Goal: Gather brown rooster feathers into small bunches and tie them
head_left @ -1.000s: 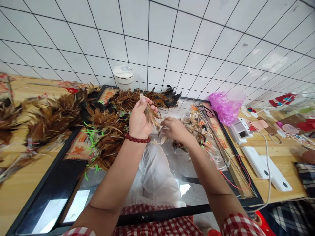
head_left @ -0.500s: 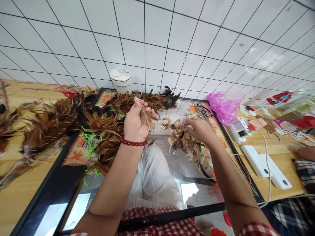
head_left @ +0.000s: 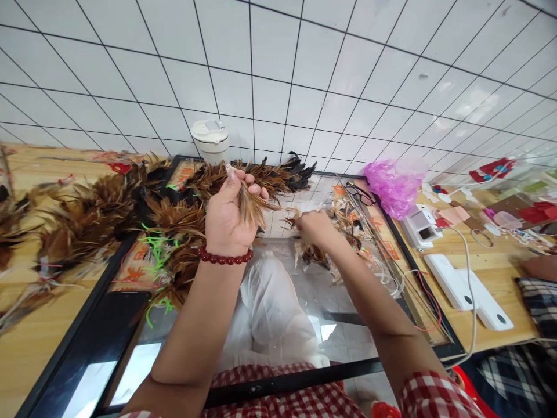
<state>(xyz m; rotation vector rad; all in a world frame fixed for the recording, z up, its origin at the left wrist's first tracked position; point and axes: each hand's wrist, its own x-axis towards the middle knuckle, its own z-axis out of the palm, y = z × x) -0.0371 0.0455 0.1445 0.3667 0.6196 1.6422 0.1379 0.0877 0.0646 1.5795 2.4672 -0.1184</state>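
Note:
My left hand (head_left: 232, 217), with a dark red bead bracelet (head_left: 226, 256) at its wrist, is closed around a small bunch of brown feathers (head_left: 251, 206). The pale quill ends stick up by the thumb and the tips fan out to the right. My right hand (head_left: 317, 231) is over a pile of loose brown and cream feathers (head_left: 348, 217). Its fingers curl downward and look pinched, but they are blurred, and what lies between them is hidden. Left of my left hand lie thick feather bundles (head_left: 183, 217) with bright green ties (head_left: 152, 244).
The black-framed glass tabletop (head_left: 287, 302) carries a phone (head_left: 104, 342) at left and eyeglasses (head_left: 361, 194) at back. A white lidded cup (head_left: 211, 142) stands by the tiled wall. At right are a purple plastic bag (head_left: 394, 186), a white power strip (head_left: 467, 290) with a cable, and another person's sleeve (head_left: 537, 305).
My right hand has shifted left across the loose feathers, uncovering the pile's right side. My left hand has moved slightly left with its feather bunch.

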